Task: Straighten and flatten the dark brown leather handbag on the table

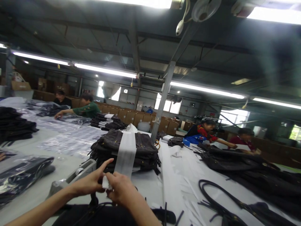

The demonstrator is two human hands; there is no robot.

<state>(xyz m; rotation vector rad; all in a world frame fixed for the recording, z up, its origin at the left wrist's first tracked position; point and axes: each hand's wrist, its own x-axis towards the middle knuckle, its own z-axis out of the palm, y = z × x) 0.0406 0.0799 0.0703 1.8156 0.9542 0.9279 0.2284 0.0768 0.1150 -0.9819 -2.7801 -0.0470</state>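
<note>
My left hand and my right hand meet low in the middle of the view, both pinching a small white piece of paper or tape. Right behind them a long white strip drapes over a stack of dark folded bags on the table. A grey tape dispenser lies just left of my left hand. A dark bag sits under my forearms at the bottom edge.
White paper strips and dark straps lie to the right, with dark bags beyond. Plastic-wrapped dark goods sit at left. A metal post rises behind the stack. Several people work at the far tables.
</note>
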